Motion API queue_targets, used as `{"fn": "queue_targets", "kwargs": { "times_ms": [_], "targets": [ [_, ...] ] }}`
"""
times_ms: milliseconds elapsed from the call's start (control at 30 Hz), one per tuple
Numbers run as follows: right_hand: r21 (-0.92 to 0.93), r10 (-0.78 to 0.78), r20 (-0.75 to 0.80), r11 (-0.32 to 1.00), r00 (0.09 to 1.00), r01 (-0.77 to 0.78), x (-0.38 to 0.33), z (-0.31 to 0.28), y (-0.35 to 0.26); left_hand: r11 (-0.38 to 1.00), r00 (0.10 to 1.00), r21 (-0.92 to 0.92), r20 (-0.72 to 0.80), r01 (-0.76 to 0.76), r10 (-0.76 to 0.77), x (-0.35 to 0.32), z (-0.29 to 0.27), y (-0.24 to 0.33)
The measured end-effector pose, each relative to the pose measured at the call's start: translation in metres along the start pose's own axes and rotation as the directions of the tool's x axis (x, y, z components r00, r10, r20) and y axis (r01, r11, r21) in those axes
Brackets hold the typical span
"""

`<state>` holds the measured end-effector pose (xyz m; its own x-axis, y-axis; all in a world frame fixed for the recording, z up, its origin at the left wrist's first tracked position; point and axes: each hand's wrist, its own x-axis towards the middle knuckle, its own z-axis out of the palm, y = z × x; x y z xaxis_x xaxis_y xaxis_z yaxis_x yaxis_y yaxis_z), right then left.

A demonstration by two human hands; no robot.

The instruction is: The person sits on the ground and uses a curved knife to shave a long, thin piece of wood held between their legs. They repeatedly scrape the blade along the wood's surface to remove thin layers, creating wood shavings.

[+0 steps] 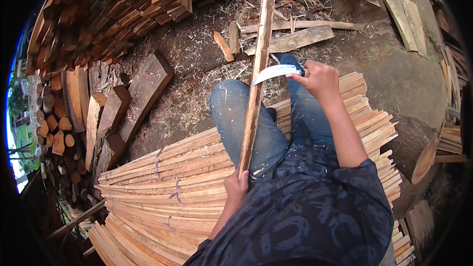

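A long, narrow wooden strip (256,88) slants across my lap, its near end gripped in my left hand (236,185) beside my hip. Its far end runs up past the top of the view. My right hand (320,80) is closed round the dark handle of a curved knife (276,72). The pale blade points left, and its tip lies at the strip's edge just above my left knee. Most of the handle is hidden by my fingers. Wood dust and small shavings speckle my jeans (234,113).
Tied bundles of wooden strips (187,167) lie under and around me. A tall stack of sawn wood (118,19) stands far left, with thick planks (148,88) below it. A log (411,143) lies at the right. Offcuts (295,39) and shavings litter the ground ahead.
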<state>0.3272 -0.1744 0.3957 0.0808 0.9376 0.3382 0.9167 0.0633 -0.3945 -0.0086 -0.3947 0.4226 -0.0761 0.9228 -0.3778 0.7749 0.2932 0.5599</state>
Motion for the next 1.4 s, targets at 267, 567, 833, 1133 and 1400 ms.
{"fn": "queue_targets", "kwargs": {
  "times_ms": [267, 567, 833, 1133, 1400],
  "targets": [
    [-0.052, 0.021, -0.006, 0.998, 1.0, -0.022, 0.008, -0.002, 0.002, 0.998, 0.999, 0.037, -0.021, -0.048, 0.049, 0.001, -0.001, 0.001],
    [0.0, 0.625, 0.04, 0.781, 0.78, -0.625, 0.102, -0.044, 0.046, 0.994, 0.992, 0.06, -0.079, -0.09, 0.094, -0.001, 0.002, 0.012],
    [0.003, 0.427, 0.238, 0.898, 0.872, -0.44, 0.08, -0.054, 0.066, 1.0, 0.998, 0.016, -0.065, -0.018, 0.019, -0.004, 0.005, 0.008],
    [0.255, 0.462, 0.399, 0.774, 0.792, -0.579, -0.088, 0.02, 0.004, 1.0, 1.0, -0.002, 0.004, 0.02, -0.02, -0.008, -0.005, 0.021],
    [-0.033, 0.079, 0.265, 0.997, 0.961, -0.073, 0.018, -0.034, -0.017, 0.993, 0.993, -0.032, 0.047, 0.11, -0.108, -0.025, -0.014, 0.034]
  ]
}}
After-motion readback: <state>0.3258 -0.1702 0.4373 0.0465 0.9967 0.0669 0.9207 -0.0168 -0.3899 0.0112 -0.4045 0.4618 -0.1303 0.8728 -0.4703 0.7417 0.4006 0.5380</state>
